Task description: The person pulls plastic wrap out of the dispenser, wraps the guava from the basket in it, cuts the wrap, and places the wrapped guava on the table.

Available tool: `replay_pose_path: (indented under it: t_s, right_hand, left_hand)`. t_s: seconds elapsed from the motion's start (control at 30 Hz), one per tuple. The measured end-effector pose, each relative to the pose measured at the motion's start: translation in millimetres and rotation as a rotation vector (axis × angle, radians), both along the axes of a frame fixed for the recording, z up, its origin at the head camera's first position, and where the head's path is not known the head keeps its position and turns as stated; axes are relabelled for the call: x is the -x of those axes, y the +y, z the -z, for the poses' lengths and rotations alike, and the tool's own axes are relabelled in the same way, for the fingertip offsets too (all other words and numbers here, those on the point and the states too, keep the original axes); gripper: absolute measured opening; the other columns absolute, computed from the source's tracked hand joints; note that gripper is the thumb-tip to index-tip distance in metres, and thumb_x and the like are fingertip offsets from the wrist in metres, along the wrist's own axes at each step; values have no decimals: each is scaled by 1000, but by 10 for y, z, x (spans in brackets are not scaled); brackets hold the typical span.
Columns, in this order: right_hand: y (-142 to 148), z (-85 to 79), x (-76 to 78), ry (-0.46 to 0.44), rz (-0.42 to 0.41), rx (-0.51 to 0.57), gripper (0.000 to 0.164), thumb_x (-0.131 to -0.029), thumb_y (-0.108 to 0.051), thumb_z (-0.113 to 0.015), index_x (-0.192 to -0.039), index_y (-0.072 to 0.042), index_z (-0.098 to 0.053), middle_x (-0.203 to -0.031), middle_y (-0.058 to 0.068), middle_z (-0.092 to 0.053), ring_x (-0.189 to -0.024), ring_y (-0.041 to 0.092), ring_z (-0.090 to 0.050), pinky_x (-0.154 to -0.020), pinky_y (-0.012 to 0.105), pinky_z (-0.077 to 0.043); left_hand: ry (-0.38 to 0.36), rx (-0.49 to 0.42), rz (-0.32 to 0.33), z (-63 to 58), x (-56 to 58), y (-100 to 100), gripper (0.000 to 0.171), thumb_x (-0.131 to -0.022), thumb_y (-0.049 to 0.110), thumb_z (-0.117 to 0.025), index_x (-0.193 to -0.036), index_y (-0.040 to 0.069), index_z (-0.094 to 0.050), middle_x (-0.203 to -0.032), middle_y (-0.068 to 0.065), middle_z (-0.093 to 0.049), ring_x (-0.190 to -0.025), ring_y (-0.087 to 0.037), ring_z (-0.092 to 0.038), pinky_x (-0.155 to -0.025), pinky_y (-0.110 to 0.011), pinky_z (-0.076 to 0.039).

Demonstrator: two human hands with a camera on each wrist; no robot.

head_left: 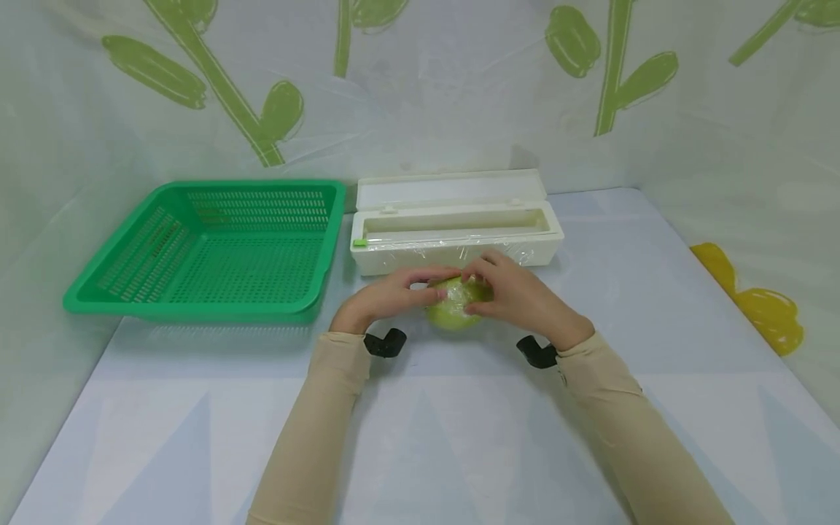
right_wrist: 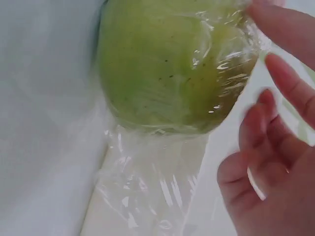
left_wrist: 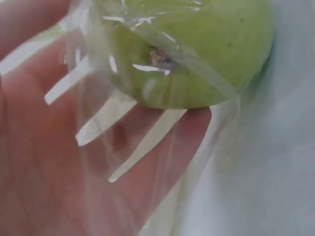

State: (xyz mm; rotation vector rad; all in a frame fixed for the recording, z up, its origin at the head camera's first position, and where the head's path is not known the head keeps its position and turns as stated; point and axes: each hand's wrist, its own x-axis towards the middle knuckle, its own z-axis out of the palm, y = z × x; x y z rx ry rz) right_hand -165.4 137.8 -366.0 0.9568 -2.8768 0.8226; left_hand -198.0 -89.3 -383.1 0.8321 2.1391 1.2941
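Note:
A round green fruit (head_left: 454,313), speckled and wrapped in clear plastic film (right_wrist: 147,191), is on the table between both hands. My left hand (head_left: 400,295) holds its left side, thumb on the near face and fingers behind. In the left wrist view, those long fingers (left_wrist: 172,152) reach under the fruit, with film stretched across them; its brown end spot (left_wrist: 162,59) shows through. My right hand (head_left: 518,295) is at the right side. In the right wrist view its thumb touches the wrapped fruit (right_wrist: 162,69), while the other fingers (right_wrist: 256,128) bend loosely beside it.
Just behind the hands stands a white film dispenser box (head_left: 453,255), its lid (head_left: 453,191) raised and film across its front. A green plastic basket (head_left: 197,312) stands at the left. Patterned cloth (head_left: 426,109) hangs along the back and sides.

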Motion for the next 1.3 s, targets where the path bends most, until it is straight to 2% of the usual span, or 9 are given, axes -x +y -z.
replay_pose_path:
  t_s: [0.07, 0.17, 0.3, 0.5, 0.63, 0.77, 0.87, 1.03, 1.3]
  right_hand:
    - [11, 14, 19, 14, -30, -7, 47, -72, -27, -75, -113, -15, -55, -112, 2, -47, -104, 19, -43, -84, 35, -39]
    - [29, 45, 48, -49, -104, 20, 54, -77, -26, -70, -126, -15, -49, -128, 3, -43, -120, 21, -35, -95, 39, -32]
    - [38, 83, 65, -138, -157, 49, 52, -83, -30, -64, -130, -17, -46, -133, 0, -41, -124, 18, -32, -99, 39, -28]
    - [37, 130, 81, -154, -164, 45, 59, -79, -39, -65, -132, -23, -44, -134, -1, -38, -124, 19, -31, -98, 41, -27]
    - [37, 172, 96, -96, -201, 26, 68, -76, -39, -69, -136, -24, -39, -134, 2, -37, -121, 21, -31, -96, 41, -29]
    - [29, 188, 92, -14, -234, 1, 74, -74, -32, -72, -137, -20, -37, -132, 5, -38, -119, 22, -33, -95, 38, -31]
    - [26, 190, 90, -3, -225, -18, 77, -72, -29, -74, -138, -19, -35, -132, 6, -38, -119, 22, -33, -95, 38, -31]
    - [27, 198, 97, -7, -204, -32, 82, -69, -27, -77, -139, -21, -33, -131, 5, -37, -119, 21, -33, -94, 37, -33]
    - [18, 221, 114, 42, -252, -34, 80, -68, -27, -76, -137, -21, -36, -131, 10, -39, -118, 25, -34, -94, 38, -32]
  left_hand:
    - [18, -15, -27, 63, 40, 3, 40, -90, 36, -51, -129, 26, -48, -129, 11, -45, -117, -11, -41, -93, -36, -36]
    - [33, -9, -80, 129, 83, 5, 42, -88, 41, -51, -127, 24, -48, -125, 11, -47, -110, -11, -46, -89, -33, -39]
    - [58, -1, -141, 159, 113, 3, 41, -87, 43, -53, -122, 22, -54, -118, 10, -52, -106, -9, -48, -88, -32, -40]
    - [94, -34, -209, 167, 141, -6, 19, -87, 33, -57, -100, 21, -64, -99, 7, -60, -93, -9, -53, -80, -30, -43]
    - [102, -39, -275, 178, 148, 46, 13, -87, 29, -58, -92, 18, -63, -94, 4, -60, -88, -11, -54, -74, -29, -45]
    - [92, 12, -352, 198, 148, 103, 15, -88, 31, -56, -92, 17, -62, -94, 4, -60, -87, -12, -55, -71, -29, -46]
    - [87, 51, -388, 199, 141, 120, 14, -88, 29, -56, -91, 17, -62, -91, 3, -60, -84, -12, -56, -70, -29, -46]
    - [94, 99, -422, 191, 138, 139, 13, -88, 28, -57, -89, 16, -63, -86, 2, -61, -78, -12, -57, -68, -28, -46]
    - [149, 193, -472, 164, 124, 160, 10, -85, 24, -61, -85, 14, -65, -74, 1, -60, -68, -13, -54, -60, -27, -43]
